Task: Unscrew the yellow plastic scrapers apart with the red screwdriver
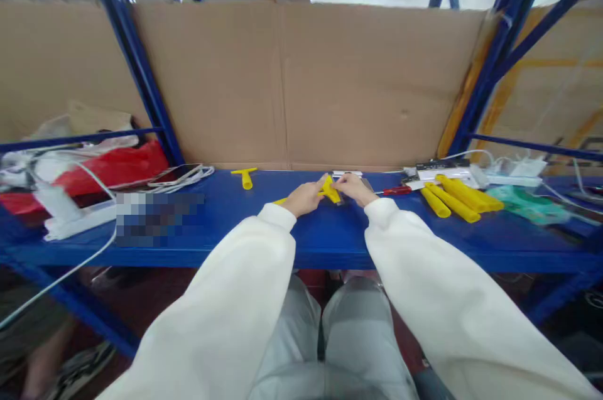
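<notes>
My left hand [304, 198] is closed round the handle of a yellow T-shaped plastic tool [331, 190], which looks like a scraper. Its handle end pokes out to the left of the fist, and its wide head faces right. At that head my right hand [354, 187] has its fingers pinched together; whatever lies between them is too small to make out. Another yellow T-shaped piece [246, 179] sits on the blue bench to the left, apart from both hands. Just right of my right hand lies a red-handled screwdriver [396, 190].
Several yellow tubular handles [455, 199] lie at the right, beside green plastic wrap [530, 204] and white cables. Red fabric [113, 169] and a white device [70, 211] crowd the left. A cardboard panel [330, 86] closes the back between blue posts [136, 54].
</notes>
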Available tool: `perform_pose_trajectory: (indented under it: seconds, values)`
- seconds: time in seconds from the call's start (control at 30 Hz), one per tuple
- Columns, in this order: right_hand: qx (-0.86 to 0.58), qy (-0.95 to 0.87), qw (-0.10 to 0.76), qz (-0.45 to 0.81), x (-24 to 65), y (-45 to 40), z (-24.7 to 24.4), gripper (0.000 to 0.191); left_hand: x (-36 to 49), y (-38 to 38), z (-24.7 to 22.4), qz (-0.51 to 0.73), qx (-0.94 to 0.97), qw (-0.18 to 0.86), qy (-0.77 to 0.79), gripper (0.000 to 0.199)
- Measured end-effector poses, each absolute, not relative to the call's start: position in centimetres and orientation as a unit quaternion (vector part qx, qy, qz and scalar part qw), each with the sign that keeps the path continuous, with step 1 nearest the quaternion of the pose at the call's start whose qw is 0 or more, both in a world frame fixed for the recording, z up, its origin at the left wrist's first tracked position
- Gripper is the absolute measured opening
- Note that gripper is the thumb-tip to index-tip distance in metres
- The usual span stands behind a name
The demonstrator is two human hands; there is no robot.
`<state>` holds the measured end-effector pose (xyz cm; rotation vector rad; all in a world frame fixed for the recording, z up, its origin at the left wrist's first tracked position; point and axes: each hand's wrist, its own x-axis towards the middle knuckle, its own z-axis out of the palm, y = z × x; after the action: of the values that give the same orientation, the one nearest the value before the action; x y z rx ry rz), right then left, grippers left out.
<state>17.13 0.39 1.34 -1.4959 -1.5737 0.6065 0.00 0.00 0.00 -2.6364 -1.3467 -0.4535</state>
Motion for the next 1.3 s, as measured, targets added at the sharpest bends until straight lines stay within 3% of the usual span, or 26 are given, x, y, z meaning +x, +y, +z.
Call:
perform_pose_trajectory:
  seconds: [0.33,0.47,0.63,0.8,0.9,0.97,1.07,1.17,1.3]
  values:
    - [-0.574,-0.562,0.527,0.278,17.4,0.6,1.3,0.021,-0.1,0.0,0.2,-0.151,-0.899,0.105,-0.397,0.045]
    - [-0.579,-0.571,0.476,0.335,18.7,0.6,1.9,0.012,0.1,-0.3,0.4,-0.147,-0.893,0.103,-0.412,0.045]
    - [-0.541,-0.622,0.383,0.417,19.6,0.7,1.5,0.021,0.0,-0.3,0.3,-0.15,-0.893,0.118,-0.408,0.046]
    - [-0.535,-0.627,0.375,0.425,19.6,1.1,1.3,0.024,0.0,-0.6,0.5,-0.132,-0.903,0.125,-0.39,0.047]
    - [-0.577,-0.631,0.389,0.345,20.6,1.4,1.6,0.016,0.0,-0.7,0.6,-0.129,-0.905,0.125,-0.385,0.047]
    - [-0.641,-0.626,0.394,0.206,21.8,1.6,1.7,0.018,0.1,-0.7,0.6,-0.126,-0.906,0.124,-0.384,0.046]
    - [-0.725,-0.62,0.295,0.047,23.4,1.6,1.5,0.035,0.1,-0.7,0.5,-0.12,-0.906,0.121,-0.388,0.046]
    - [-0.759,-0.62,0.198,0.016,24.0,1.4,1.3,0.045,0.2,-0.7,0.4,-0.12,-0.905,0.117,-0.391,0.045]
    - [-0.757,-0.637,0.147,-0.004,23.8,1.1,1.1,0.049,0.2,-0.7,0.4,-0.113,-0.904,0.117,-0.396,0.045]
